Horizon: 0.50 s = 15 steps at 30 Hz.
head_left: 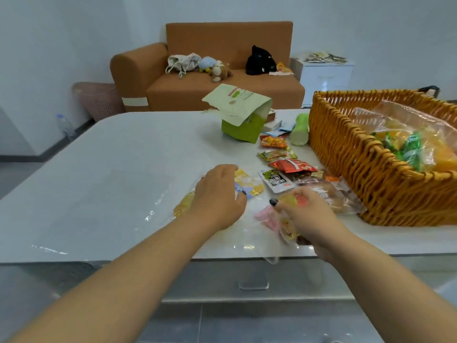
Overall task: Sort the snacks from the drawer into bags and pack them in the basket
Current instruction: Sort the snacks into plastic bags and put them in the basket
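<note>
Item: white table [111, 169], filling the middle of the frame.

Left hand [217, 196], centre of frame: palm down, fingers bent, resting on a clear plastic bag [173, 206] that lies flat on the table and holds yellow snack packets [247, 184]. Whether the fingers pinch the bag cannot be told.

Right hand [311, 216], just right of centre: fingers curled round a bunch of small snack packets [289, 219], pink, yellow and orange, held at the table's near edge.

Loose snacks, in a row running from the right hand toward the upper centre: a clear-wrapped bread pack [338, 196] touching the basket's foot, a white-and-black sachet [275, 180], a red packet [293, 165], a green-yellow packet [277, 154], an orange-red packet [273, 141].

Wicker basket [358, 169], right of frame, on the table: contains a clear bag of green and orange snacks [405, 144].

Green paper pouch [243, 115], upper centre, upright, top flap folded open. Pale green bottle [300, 129] between the pouch and the basket.

Background, top of frame: brown sofa [222, 92] with plush toys [217, 69] and a black bag [259, 60]; white cabinet [326, 75].
</note>
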Each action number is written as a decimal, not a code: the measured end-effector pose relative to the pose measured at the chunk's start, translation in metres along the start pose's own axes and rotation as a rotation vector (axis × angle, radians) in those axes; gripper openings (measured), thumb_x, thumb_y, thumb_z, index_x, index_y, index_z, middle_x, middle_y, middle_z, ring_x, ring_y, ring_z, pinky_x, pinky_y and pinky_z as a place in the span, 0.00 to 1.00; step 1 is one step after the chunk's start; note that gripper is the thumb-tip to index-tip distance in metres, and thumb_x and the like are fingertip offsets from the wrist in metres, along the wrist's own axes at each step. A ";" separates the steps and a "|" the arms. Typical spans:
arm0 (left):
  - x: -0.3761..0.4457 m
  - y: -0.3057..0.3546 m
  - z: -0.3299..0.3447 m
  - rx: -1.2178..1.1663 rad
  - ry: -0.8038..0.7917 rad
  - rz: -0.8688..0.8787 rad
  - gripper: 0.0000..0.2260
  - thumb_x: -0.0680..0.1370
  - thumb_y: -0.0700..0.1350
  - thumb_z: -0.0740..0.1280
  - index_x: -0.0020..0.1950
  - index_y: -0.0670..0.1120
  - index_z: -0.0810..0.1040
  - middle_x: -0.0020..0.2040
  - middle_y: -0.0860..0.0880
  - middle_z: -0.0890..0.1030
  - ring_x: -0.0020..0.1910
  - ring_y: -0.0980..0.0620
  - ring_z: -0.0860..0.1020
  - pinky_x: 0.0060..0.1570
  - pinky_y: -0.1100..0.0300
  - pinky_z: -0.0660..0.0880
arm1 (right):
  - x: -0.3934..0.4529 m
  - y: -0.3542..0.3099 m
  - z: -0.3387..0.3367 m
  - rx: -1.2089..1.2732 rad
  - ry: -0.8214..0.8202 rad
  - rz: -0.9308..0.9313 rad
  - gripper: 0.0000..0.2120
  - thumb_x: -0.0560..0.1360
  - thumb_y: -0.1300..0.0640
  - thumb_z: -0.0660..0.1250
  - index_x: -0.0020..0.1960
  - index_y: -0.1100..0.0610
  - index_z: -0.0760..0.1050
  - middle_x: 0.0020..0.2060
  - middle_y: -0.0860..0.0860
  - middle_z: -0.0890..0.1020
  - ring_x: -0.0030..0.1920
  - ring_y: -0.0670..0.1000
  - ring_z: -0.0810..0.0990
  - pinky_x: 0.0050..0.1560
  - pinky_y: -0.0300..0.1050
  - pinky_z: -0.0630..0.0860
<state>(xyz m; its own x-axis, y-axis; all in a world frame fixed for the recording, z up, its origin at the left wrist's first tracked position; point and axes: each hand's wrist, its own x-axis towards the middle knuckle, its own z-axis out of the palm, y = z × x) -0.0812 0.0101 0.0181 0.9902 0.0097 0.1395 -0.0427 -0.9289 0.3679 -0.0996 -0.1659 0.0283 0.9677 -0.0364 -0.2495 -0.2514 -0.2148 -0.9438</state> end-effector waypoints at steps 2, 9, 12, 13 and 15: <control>-0.035 -0.001 0.010 0.073 -0.047 -0.185 0.31 0.80 0.59 0.57 0.79 0.51 0.50 0.80 0.44 0.46 0.78 0.40 0.42 0.74 0.40 0.47 | -0.006 -0.003 -0.009 0.003 0.050 -0.013 0.14 0.73 0.56 0.72 0.57 0.53 0.73 0.50 0.54 0.78 0.38 0.50 0.76 0.27 0.40 0.68; -0.129 0.014 0.023 0.007 -0.145 -0.234 0.45 0.77 0.69 0.54 0.75 0.50 0.25 0.73 0.46 0.22 0.73 0.41 0.24 0.74 0.37 0.38 | -0.063 0.016 -0.030 -0.222 -0.056 -0.015 0.13 0.72 0.54 0.71 0.54 0.49 0.72 0.46 0.53 0.77 0.40 0.54 0.77 0.30 0.41 0.71; -0.136 0.010 0.022 0.122 -0.088 0.013 0.46 0.79 0.61 0.61 0.74 0.50 0.25 0.76 0.46 0.26 0.77 0.42 0.33 0.76 0.39 0.48 | -0.055 0.022 -0.041 -0.472 -0.009 -0.028 0.13 0.72 0.51 0.70 0.54 0.46 0.71 0.49 0.56 0.77 0.39 0.55 0.78 0.27 0.40 0.69; -0.133 0.005 0.020 0.106 -0.009 0.148 0.46 0.78 0.55 0.66 0.77 0.50 0.30 0.79 0.45 0.36 0.79 0.42 0.43 0.74 0.39 0.58 | -0.049 0.023 -0.043 -0.539 -0.004 -0.040 0.14 0.72 0.51 0.70 0.55 0.45 0.70 0.50 0.58 0.77 0.39 0.56 0.78 0.26 0.39 0.68; -0.124 -0.009 0.023 0.058 0.155 0.349 0.43 0.72 0.44 0.76 0.79 0.47 0.52 0.78 0.43 0.60 0.75 0.41 0.64 0.59 0.43 0.76 | -0.038 0.023 -0.041 -0.625 -0.034 -0.091 0.15 0.71 0.50 0.71 0.55 0.46 0.69 0.51 0.57 0.76 0.40 0.55 0.77 0.27 0.39 0.67</control>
<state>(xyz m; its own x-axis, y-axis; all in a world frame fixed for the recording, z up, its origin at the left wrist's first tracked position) -0.2005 0.0083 -0.0236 0.8853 -0.2589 0.3863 -0.3615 -0.9057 0.2213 -0.1417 -0.2096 0.0251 0.9808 0.0378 -0.1911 -0.0997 -0.7453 -0.6592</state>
